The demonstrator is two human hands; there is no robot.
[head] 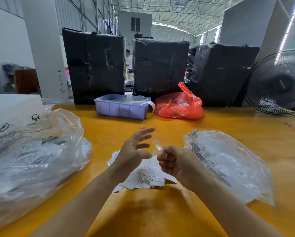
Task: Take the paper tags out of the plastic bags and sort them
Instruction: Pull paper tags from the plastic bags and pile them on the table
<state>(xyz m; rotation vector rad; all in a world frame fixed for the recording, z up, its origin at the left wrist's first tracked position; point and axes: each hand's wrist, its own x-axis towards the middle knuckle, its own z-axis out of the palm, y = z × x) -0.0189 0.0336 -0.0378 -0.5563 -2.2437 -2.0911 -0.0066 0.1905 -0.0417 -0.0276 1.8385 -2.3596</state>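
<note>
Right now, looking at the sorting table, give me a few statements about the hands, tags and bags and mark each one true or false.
1. The right hand pinches a small clear plastic bag. True.
2. The left hand grips a bundle of tags. False: its fingers are spread and hold nothing.
3. A heap of loose paper tags lies on the yellow table under the hands. True.
4. The red plastic bag sits inside the blue tray. False: it lies on the table to the right of the tray.
5. A black fan stands at the table's far right. True.
</note>
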